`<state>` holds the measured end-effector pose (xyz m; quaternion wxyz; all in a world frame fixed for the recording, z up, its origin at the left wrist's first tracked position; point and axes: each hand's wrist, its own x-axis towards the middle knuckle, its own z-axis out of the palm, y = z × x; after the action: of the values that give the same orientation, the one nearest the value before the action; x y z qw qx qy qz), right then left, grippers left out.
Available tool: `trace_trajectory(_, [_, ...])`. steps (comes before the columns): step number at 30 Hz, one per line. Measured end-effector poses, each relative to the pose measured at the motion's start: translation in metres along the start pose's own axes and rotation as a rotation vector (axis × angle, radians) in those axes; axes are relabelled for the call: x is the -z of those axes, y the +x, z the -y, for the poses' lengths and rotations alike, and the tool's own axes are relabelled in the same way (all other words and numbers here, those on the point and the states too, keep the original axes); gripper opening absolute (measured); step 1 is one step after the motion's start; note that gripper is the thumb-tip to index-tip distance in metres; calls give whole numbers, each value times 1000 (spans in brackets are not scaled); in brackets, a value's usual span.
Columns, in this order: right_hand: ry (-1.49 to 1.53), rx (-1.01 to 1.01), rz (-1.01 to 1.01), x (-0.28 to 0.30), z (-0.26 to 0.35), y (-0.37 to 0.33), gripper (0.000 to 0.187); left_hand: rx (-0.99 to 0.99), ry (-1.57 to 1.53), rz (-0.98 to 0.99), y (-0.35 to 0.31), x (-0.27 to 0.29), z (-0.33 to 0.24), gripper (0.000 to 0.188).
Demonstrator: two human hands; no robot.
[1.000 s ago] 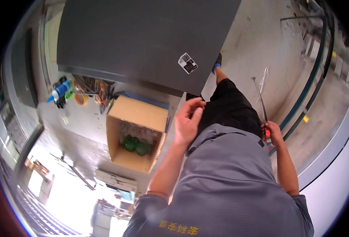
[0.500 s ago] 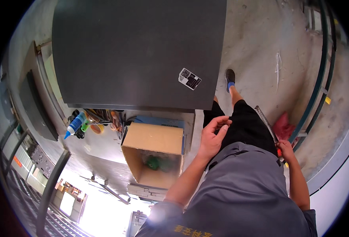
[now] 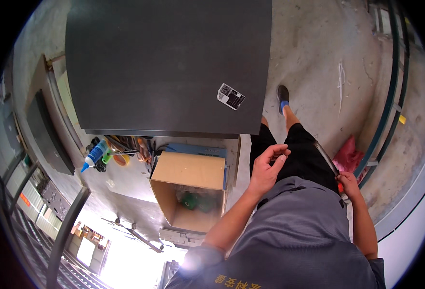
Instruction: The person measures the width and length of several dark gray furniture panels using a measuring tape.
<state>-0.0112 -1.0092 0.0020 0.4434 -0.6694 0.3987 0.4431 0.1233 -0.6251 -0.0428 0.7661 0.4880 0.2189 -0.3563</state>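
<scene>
My left hand [image 3: 268,169] is held in front of my waist, above the black shorts. Its thumb and fingers curl toward each other; a small dark spot shows between them, too small to name. Low at my right side, my right hand [image 3: 348,184] is closed around the end of a long, thin metallic strip [image 3: 326,155]. A bit of red shows beside those fingers. The strip slants forward and left along my right thigh. Ahead and left of my hands lies a large dark panel [image 3: 169,62] with a black-and-white label [image 3: 231,97] near its right corner.
Left of an open cardboard box [image 3: 188,169] holding something green lie a blue bottle with a nozzle [image 3: 95,155], a roll of tape [image 3: 121,160] and orange-handled tools [image 3: 143,150]. A dark green metal rail [image 3: 384,115] and a red bag [image 3: 349,155] stand at right.
My left hand has shifted slightly right, its fingers still curled. The strip in my right hand has turned and shows a narrower face. The whole view has moved a little.
</scene>
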Motion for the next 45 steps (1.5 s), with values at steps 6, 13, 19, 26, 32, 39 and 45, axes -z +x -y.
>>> trace_trajectory(6, [103,90,-44,3,-14,6,20,-69,62,8,-8,-9,-5,28])
trace_trajectory(13, [22,273,20,23,-7,51,28,-206,89,-184,-53,-20,-3,29])
trace_trajectory(19, [80,250,310,50,2,114,32,-327,266,-535,-114,-17,75,30])
trace_trajectory(26, [-108,210,441,78,-16,161,35,71,551,-997,-176,-4,347,33])
trace_trajectory(32, [-294,15,446,105,-87,181,33,453,933,-510,-303,-35,575,24])
trace_trajectory(39, [-567,59,474,84,-144,139,24,401,-147,-1056,-347,-46,632,24])
trace_trajectory(45, [-664,-47,435,10,-148,108,30,-92,53,-1167,-360,-41,529,38])
